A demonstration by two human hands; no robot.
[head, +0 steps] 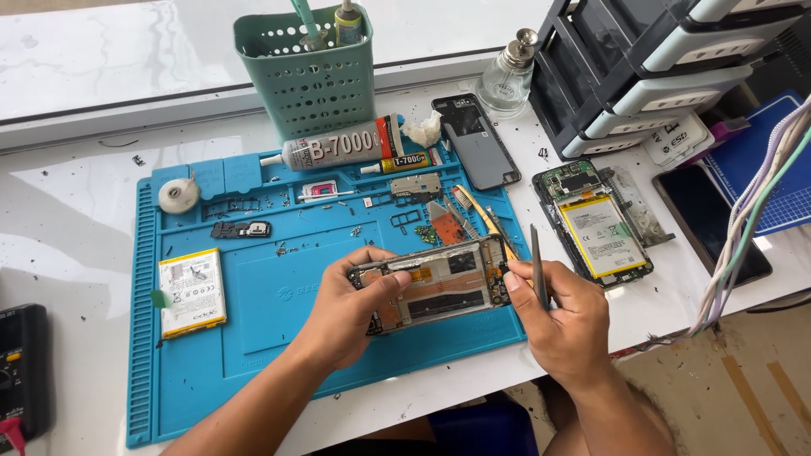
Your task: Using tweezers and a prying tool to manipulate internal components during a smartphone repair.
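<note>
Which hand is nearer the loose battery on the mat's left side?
Left. The left hand holds the phone frame mid-mat, right of the battery. The right hand, with tweezers, is beyond the frame's far end.

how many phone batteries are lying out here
2. One battery lies loose on the left side of the blue mat. The other battery sits inside the opened phone right of the mat. More may be hidden.
</note>
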